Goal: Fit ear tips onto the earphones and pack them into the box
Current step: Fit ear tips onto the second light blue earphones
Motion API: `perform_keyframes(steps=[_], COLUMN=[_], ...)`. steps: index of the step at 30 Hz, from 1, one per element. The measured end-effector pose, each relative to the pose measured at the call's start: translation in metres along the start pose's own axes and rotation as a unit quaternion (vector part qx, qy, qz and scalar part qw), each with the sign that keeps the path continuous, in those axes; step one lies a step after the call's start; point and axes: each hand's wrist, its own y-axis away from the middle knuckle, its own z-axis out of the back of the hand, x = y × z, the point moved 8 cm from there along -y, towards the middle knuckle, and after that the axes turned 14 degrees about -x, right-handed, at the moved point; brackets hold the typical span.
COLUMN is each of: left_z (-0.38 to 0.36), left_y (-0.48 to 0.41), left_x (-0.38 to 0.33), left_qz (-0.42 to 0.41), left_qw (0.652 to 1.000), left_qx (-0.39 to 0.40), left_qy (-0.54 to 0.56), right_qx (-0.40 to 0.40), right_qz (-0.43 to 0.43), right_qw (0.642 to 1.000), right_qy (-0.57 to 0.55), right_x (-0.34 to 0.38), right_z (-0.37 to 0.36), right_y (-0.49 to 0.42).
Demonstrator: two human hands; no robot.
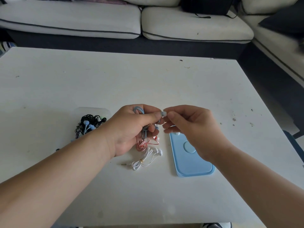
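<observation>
Currently both hands are raised over the white worktop point(148, 83). The left hand point(131, 129) has its fingers point(153, 116) curled round the coiled blue-grey earphones point(139, 111); the palm hides most of the cable. The right hand point(190, 127) pinches a pale ear tip point(164, 113) against the bud at the left thumb; whether it is seated cannot be told. Red earphones point(142, 144) and white earphones point(146, 157) lie just below the left hand. A blue lid point(192, 165) lies partly under the right wrist. The clear box point(92, 111), holding tangled earphones, is partly hidden by the left forearm.
</observation>
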Motion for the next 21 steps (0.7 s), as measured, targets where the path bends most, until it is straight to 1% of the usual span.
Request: perform_keyframes(steps=[3, 6, 10, 13, 14, 16, 18, 20, 21], left_z=[-0.001, -0.003, -0.003, 0.0, 0.003, 0.01, 0.016, 0.019, 0.019], left_y=[0.0, 0.001, 0.001, -0.001, -0.003, -0.008, -0.011, -0.014, -0.014], left_x=[0.0, 0.001, 0.001, 0.001, 0.002, 0.006, 0.012, 0.017, 0.019], left_qz=[-0.004, -0.01, -0.015, -0.029, -0.043, -0.086, -0.128, -0.159, -0.178], left_qw=[1.0, 1.0, 1.0, 0.999, 0.997, 0.983, 0.956, 0.929, 0.909], left_qx=[-0.001, 0.007, 0.009, -0.007, -0.017, -0.04, -0.053, -0.052, -0.048], left_qy=[-0.004, -0.01, -0.015, -0.038, -0.065, -0.16, -0.257, -0.329, -0.375], right_qx=[0.011, 0.026, 0.03, 0.021, 0.013, 0.0, -0.003, 0.004, 0.008], right_qz=[-0.055, -0.073, -0.054, -0.039, -0.036, -0.038, -0.05, -0.063, -0.064], right_qw=[0.997, 0.995, 0.998, 0.998, 0.997, 0.993, 0.988, 0.984, 0.982], right_qy=[-0.048, -0.063, -0.032, 0.035, 0.064, 0.115, 0.143, 0.164, 0.178], right_x=[-0.007, -0.01, -0.01, -0.012, -0.014, -0.018, -0.022, -0.026, -0.027], right_z=[-0.001, -0.002, -0.003, -0.002, 0.0, 0.003, 0.002, -0.001, -0.003], right_y=[0.0, 0.001, 0.002, 0.0, -0.001, -0.004, -0.004, -0.003, -0.003])
